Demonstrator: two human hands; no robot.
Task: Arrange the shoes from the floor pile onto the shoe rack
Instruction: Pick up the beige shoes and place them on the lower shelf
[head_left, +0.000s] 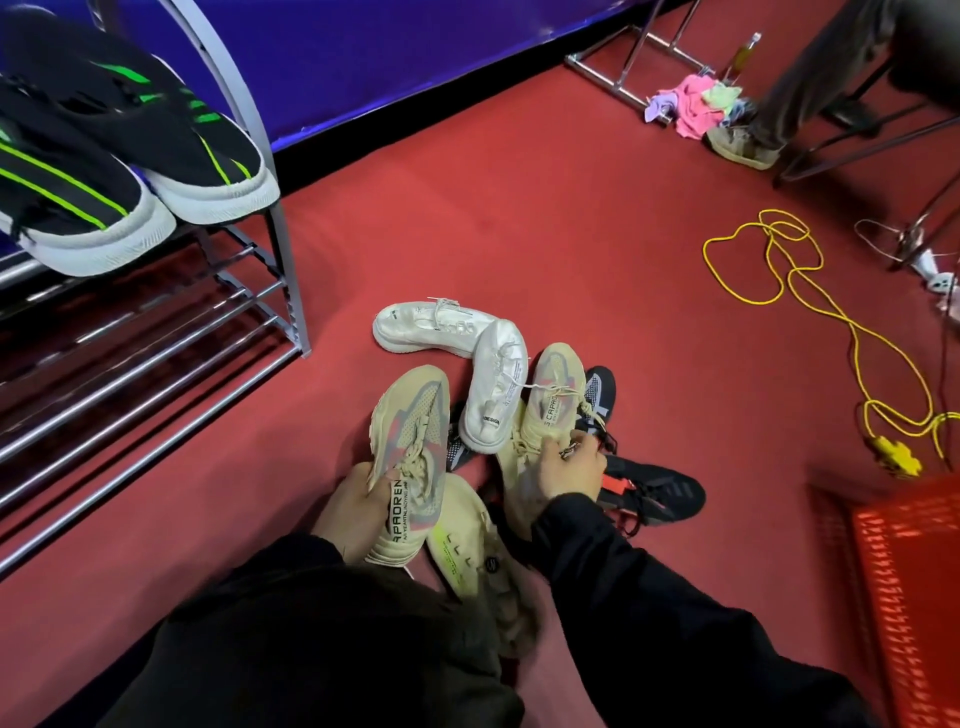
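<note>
A pile of shoes lies on the red floor in front of me. My left hand (349, 512) grips a beige sneaker with grey and pink panels (410, 431) by its collar. My right hand (570, 467) holds the matching beige sneaker (545, 410) at its opening. Two white shoes (431, 330) (493, 387) lie just beyond them. Black shoes (660, 491) sit to the right, partly under the pile. A pale yellow shoe (467, 551) lies between my arms. The metal shoe rack (283, 249) stands at the left, with two black and green sneakers (171, 150) on its top shelf.
A red plastic crate (904, 587) stands at the lower right. A yellow cord (810, 291) loops across the floor on the right. At the back right are a heap of cloths (691, 106), a metal frame and a seated person's leg (800, 88). The rack's lower bars hold nothing.
</note>
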